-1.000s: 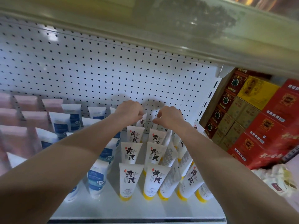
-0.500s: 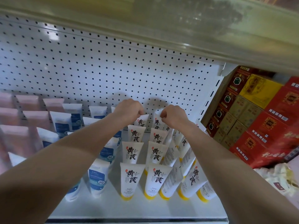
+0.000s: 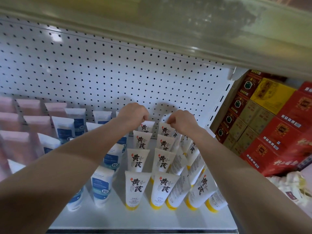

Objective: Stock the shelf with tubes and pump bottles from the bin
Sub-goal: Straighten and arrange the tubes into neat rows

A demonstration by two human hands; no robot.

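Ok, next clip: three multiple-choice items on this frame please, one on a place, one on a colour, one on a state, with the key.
1. The left grip and right grip are working:
A. at the front row of tubes
B. at the back row, by the pegboard
C. down in a bin

2. The caps of the tubes with black characters are:
A. yellow
B. blue
C. pink

3. The grips are:
A. flat and open
B. curled, each pinching the top of a back-row tube
C. wrapped round pump bottles

Key: 1 B, both fists sit over the rearmost tubes by the pegboard; 2 A, yellow caps show under the front row; 3 B, fingers curl onto the crimped tops.
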